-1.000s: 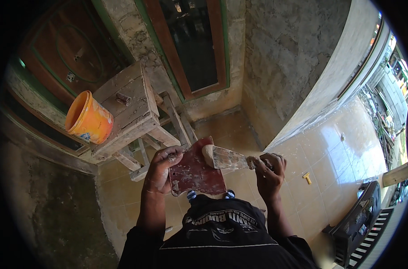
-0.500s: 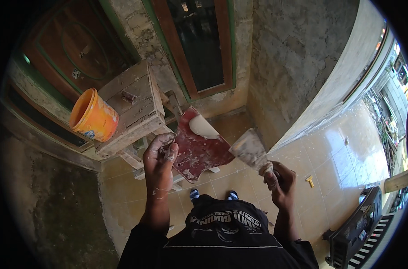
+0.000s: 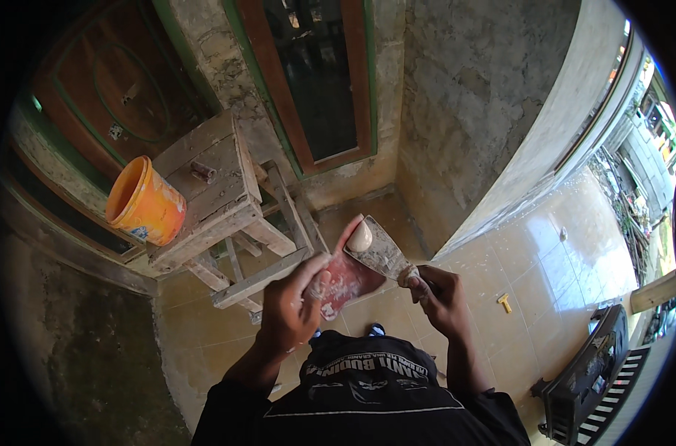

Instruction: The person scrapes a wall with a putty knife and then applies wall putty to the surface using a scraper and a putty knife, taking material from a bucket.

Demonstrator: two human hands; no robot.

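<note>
My left hand [image 3: 296, 303] is closed on a thin dark-red sheet [image 3: 353, 282], tilted and smeared with pale filler. Wrapped round the handle of a wide putty knife [image 3: 382, 251], my right hand [image 3: 440, 300] holds the blade against the sheet's upper part. A rounded lump of white filler paste [image 3: 360, 238] sits where blade and sheet meet. Dried filler coats much of the blade. The tool's handle is mostly hidden by my fingers.
An orange bucket [image 3: 146, 201] stands at the left on a wooden trestle bench [image 3: 211, 195], beside a small cylindrical item [image 3: 203, 172]. A yellow scraper-like tool [image 3: 505, 302] lies on the tiled floor. Rough walls and a narrow window [image 3: 315, 82] are ahead; a black case [image 3: 587, 379] is lower right.
My right hand has brought the putty knife leftward onto the red sheet. The sheet has tilted up, and the paste is now gathered into a lump at the blade.
</note>
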